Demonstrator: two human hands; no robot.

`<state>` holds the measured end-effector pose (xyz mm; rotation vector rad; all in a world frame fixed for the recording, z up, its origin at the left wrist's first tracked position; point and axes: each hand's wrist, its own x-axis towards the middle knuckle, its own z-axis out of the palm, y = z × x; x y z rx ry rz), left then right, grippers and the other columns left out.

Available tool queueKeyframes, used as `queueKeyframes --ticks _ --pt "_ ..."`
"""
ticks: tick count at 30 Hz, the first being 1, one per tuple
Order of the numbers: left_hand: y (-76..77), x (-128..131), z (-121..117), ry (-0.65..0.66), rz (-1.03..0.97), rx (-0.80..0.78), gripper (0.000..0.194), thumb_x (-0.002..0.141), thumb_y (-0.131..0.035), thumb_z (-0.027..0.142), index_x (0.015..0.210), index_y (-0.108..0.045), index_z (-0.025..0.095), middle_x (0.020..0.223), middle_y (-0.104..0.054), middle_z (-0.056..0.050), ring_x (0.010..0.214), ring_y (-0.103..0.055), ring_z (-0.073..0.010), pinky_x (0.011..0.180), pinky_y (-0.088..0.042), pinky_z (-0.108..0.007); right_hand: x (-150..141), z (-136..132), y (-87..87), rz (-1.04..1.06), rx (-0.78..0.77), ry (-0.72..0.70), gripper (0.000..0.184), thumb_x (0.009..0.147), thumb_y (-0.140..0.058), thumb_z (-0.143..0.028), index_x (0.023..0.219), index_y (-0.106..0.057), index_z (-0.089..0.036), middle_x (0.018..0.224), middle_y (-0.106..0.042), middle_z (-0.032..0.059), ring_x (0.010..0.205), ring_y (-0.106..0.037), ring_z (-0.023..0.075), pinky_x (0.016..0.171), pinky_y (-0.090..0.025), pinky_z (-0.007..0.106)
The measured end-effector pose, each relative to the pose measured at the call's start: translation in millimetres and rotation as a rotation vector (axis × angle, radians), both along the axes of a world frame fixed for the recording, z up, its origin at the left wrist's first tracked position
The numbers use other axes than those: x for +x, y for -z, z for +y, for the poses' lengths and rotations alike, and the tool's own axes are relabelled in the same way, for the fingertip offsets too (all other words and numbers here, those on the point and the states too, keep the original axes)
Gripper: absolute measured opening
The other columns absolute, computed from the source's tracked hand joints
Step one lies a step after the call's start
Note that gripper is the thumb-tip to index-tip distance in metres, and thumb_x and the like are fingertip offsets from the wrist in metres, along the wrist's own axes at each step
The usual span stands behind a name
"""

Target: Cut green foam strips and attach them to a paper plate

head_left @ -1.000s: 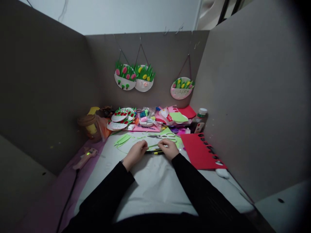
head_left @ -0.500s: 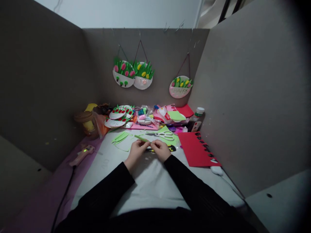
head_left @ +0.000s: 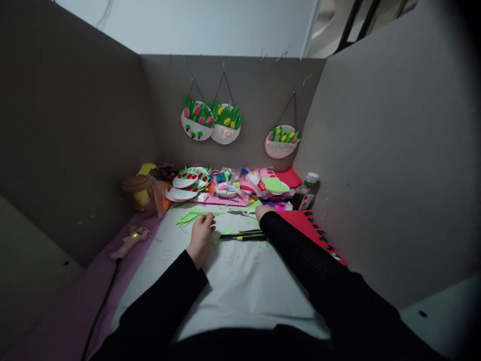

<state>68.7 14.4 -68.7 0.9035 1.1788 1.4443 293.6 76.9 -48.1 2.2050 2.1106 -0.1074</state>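
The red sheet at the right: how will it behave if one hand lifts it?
The red sheet looks thin and flat, so it is probably light and floppy. Its edge with cut-outs may bend or tear first.

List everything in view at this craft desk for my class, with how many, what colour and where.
Hanging plate crafts: three, white or pinkish with green leaves, back panel
Stacked plate crafts: several, white, green and red, back left
Lidded container: one, brown, back left
Mixed supplies: uncountable, many colours, back middle
Bottle: one, white cap, back right
Red sheets: at least two, red, right and back right
Paper strips: many, light green, beyond left hand
Scissors: one pair, white-handled, at right hand
Slim tools: at least two, black and yellow, centre
Glue gun: one, pink, left
Panels: three, grey, around desk
Hands: two, bare, black-sleeved, left and right of centre
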Motion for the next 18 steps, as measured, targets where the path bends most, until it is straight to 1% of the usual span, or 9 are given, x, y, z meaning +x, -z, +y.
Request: queueKeyframes --ticks 3,6,8,10,11,13,15,16,18 --pt "1.4 -1 1 -0.016 0.018 0.013 0.037 0.066 -0.061 0.050 0.076 -0.054 0.015 0.080 -0.055 -0.003 0.070 -0.052 -0.0109 0.058 -0.040 -0.021 -1 8 3.2 -0.026 -0.037 -0.044 0.027 0.079 -0.048 -0.011 0.100 -0.064 -0.007 0.106 -0.061 0.0229 0.105 -0.054 0.0291 0.081 -0.044 0.040" --pt "2.2 -2 1 -0.015 0.041 0.009 0.038 0.065 -0.062 0.050 0.078 -0.058 0.015 0.083 -0.057 -0.005 0.072 -0.052 -0.0122 0.058 -0.039 -0.022 -1 7 -2.6 -0.056 -0.061 -0.086 0.026 0.075 -0.055 -0.013 0.098 -0.065 -0.006 0.105 -0.061 0.0235 0.107 -0.052 0.0314 0.082 -0.043 0.041" --pt "2.0 -2 1 -0.009 0.047 0.002 0.037 0.065 -0.063 0.049 0.079 -0.059 0.014 0.084 -0.058 -0.005 0.073 -0.052 -0.0126 0.058 -0.039 -0.023 -2 1 -11.7 -0.078 -0.060 -0.112 0.029 0.071 -0.061 -0.016 0.098 -0.065 -0.006 0.106 -0.060 0.0233 0.107 -0.052 0.0326 0.083 -0.043 0.042" --pt "1.5 -3 1 -0.010 0.040 -0.004 0.036 0.064 -0.063 0.047 0.079 -0.059 0.015 0.084 -0.058 -0.005 0.072 -0.052 -0.0126 0.057 -0.038 -0.023 -4 -7 -23.8 -0.098 -0.024 -0.136 0.032 0.070 -0.062 -0.019 0.099 -0.064 -0.007 0.109 -0.059 0.0232 0.107 -0.051 0.0331 0.083 -0.042 0.043" --pt "1.2 -3 1 -0.013 0.032 -0.006 0.035 0.064 -0.063 0.047 0.078 -0.059 0.015 0.083 -0.058 -0.005 0.071 -0.052 -0.0124 0.057 -0.038 -0.022 -5 -12 -30.3 -0.106 0.006 -0.148 0.033 0.070 -0.062 -0.020 0.100 -0.064 -0.007 0.109 -0.059 0.0231 0.107 -0.051 0.0331 0.083 -0.042 0.043" --pt "0.8 -3 1 -0.026 0.019 -0.001 0.034 0.064 -0.064 0.046 0.077 -0.058 0.015 0.079 -0.057 -0.004 0.069 -0.052 -0.0119 0.056 -0.038 -0.022 -7 -24 -41.8 -0.084 0.100 -0.168 0.030 0.067 -0.063 -0.023 0.094 -0.064 -0.009 0.103 -0.061 0.0210 0.102 -0.053 0.0321 0.080 -0.043 0.040" --pt "0.0 -3 1 -0.035 0.006 0.017 0.034 0.064 -0.064 0.046 0.076 -0.058 0.015 0.076 -0.056 -0.003 0.067 -0.051 -0.0109 0.056 -0.038 -0.021 -9 -36 -47.7 0.043 0.168 -0.168 0.026 0.066 -0.063 -0.030 0.083 -0.064 -0.011 0.094 -0.063 0.0170 0.093 -0.057 0.0289 0.074 -0.044 0.035" --pt "-0.7 -3 1 -0.038 -0.004 0.028 0.034 0.065 -0.064 0.046 0.075 -0.057 0.015 0.075 -0.055 -0.002 0.066 -0.051 -0.0103 0.055 -0.039 -0.021 -11 -42 -47.4 0.160 0.169 -0.172 0.024 0.066 -0.062 -0.034 0.078 -0.063 -0.013 0.087 -0.064 0.0136 0.086 -0.058 0.0260 0.070 -0.044 0.032" --pt "-2.8 -4 1 -0.037 -0.038 0.062 0.033 0.066 -0.064 0.045 0.076 -0.057 0.014 0.075 -0.055 -0.002 0.064 -0.050 -0.0090 0.055 -0.039 -0.020 -17 -54 -39.8 0.491 0.112 -0.180 0.025 0.069 -0.059 -0.039 0.071 -0.058 -0.015 0.070 -0.063 0.0064 0.070 -0.059 0.0186 0.060 -0.043 0.026"
